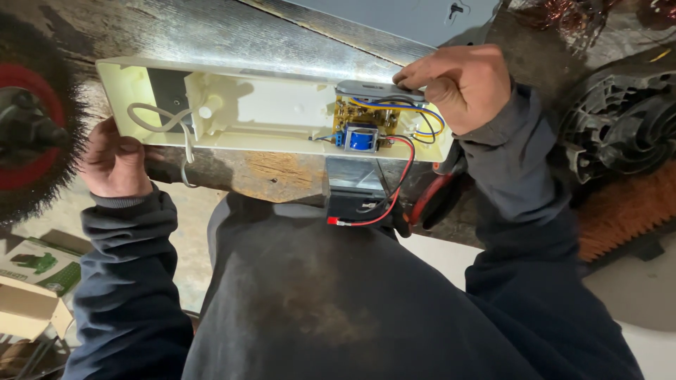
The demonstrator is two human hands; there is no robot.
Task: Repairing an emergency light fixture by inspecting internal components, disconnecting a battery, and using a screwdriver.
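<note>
A long cream plastic housing [274,105] lies open in front of me, resting on a worn workbench edge above my lap. My left hand [113,162] grips its left end, near a looped white cable [158,116]. My right hand [458,81] grips the right end, fingers on a grey part [370,89] above a yellow circuit board [362,119] carrying a blue transformer [360,138]. Red and black wires [401,179] hang from the board down to a red terminal [333,221] over my lap.
A round wire brush wheel with a red hub [28,119] stands at the left. A black ribbed plastic part [620,127] and an orange-bristled brush [627,207] sit at the right. Tangled copper wire [570,14] lies at the top right. Cardboard boxes [32,281] rest on the floor at the lower left.
</note>
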